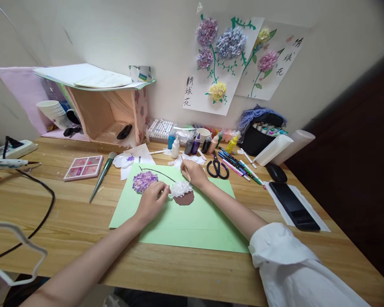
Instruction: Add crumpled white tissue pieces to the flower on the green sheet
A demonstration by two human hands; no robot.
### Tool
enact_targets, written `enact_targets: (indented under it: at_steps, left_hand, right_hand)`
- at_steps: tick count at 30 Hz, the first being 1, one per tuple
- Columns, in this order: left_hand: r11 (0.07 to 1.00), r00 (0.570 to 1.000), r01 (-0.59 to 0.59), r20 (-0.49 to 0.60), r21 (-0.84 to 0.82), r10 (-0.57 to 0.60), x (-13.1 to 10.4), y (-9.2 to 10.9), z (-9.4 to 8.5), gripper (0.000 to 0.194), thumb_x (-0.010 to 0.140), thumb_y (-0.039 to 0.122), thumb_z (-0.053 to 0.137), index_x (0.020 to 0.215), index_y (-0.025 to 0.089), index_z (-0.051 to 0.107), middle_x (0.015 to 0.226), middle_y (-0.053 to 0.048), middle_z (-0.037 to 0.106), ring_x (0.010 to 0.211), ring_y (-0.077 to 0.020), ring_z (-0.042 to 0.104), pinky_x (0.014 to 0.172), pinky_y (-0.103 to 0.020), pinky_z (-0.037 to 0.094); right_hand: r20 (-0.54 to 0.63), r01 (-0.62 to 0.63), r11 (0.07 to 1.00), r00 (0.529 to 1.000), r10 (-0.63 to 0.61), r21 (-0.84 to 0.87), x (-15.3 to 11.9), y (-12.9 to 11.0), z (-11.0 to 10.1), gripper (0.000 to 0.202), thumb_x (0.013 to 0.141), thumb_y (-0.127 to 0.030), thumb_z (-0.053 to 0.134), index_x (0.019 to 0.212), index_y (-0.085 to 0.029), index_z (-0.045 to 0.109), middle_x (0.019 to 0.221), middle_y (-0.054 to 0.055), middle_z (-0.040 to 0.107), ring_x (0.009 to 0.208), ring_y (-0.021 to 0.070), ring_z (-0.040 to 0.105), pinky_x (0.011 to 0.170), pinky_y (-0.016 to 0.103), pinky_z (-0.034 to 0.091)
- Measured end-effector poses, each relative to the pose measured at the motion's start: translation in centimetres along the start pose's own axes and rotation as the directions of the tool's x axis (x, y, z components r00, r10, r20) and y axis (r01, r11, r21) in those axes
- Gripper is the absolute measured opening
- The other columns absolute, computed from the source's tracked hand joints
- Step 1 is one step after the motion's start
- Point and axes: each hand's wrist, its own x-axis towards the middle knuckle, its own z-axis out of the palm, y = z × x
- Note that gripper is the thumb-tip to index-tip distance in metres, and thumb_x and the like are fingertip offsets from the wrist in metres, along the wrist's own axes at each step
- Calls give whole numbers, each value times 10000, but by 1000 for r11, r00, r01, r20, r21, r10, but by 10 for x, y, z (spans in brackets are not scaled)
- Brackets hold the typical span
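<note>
Evidently light and soft, the white ruffled flower (181,188) lies on the green paper (192,236), over the upper part of a brown round patch (184,199). Its petals look thin and easily crushed, so a gentle pinch at the outer edge should suit it better than pressing the middle. The two hands are apart: the left hand (153,198) has its fingertips beside the flower's left edge, though I cannot tell whether they grip anything; the right hand (194,172) is closed around a slim stick (187,171), probably stiff and light. Farther out are the purple flower (142,181), black scissors (215,162) and squeeze bottles (196,145).
</note>
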Motion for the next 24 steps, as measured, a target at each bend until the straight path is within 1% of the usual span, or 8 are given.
enact_targets:
  at_steps: [3,7,10,14,17,20,24]
  left_hand:
    - [1000,1000,-3,-4,1,3,0,1,-1,304,920,306,359,721,191,558,745,-25,602,763,-171,525,711,-303,391]
    - [1000,1000,-8,12,19,8,0,2,-1,312,926,307,349,720,187,552,735,-23,587,757,-170,516,709,-302,382]
    - [999,1000,-19,18,33,18,0,2,-1,309,926,300,350,721,187,552,719,-22,579,740,-171,506,697,-301,376]
    - [1000,1000,-15,27,23,14,0,2,0,307,927,299,353,719,186,549,717,-17,576,740,-169,507,697,-297,370]
    - [1000,1000,1,26,-3,-1,0,1,0,306,928,304,353,721,185,544,733,-17,578,750,-167,511,706,-295,370]
    - [1000,1000,20,16,-19,-19,-1,0,1,305,929,311,354,728,186,546,741,-18,579,757,-167,512,705,-294,370]
    - [1000,1000,20,18,-10,-19,-1,-2,2,295,928,310,363,734,184,546,730,-17,566,745,-166,498,700,-294,363]
  right_hand:
    - [-24,-10,1000,1000,10,-3,0,0,2,167,710,-23,483,736,-187,498,734,51,566,707,203,515,630,275,346]
    - [-61,-11,1000,998,11,7,-5,4,-5,152,730,-46,467,773,-190,489,787,59,569,744,205,522,661,278,362]
    - [-47,16,1000,999,-15,22,-6,7,-7,130,748,-70,478,790,-193,490,808,56,577,766,202,532,685,276,376]
    - [-15,46,998,999,-46,45,0,9,1,130,724,-73,515,764,-194,493,771,45,591,732,196,540,670,272,383]
    - [-43,45,998,998,-43,53,3,9,7,146,720,-52,492,749,-194,485,747,46,587,717,200,539,661,280,384]
    - [-77,59,996,996,-53,73,2,9,8,152,723,-53,494,762,-199,478,770,47,593,735,199,550,678,284,397]
    - [-51,106,989,994,-101,105,-1,9,5,169,705,-53,524,752,-208,476,775,30,602,729,186,561,687,274,414]
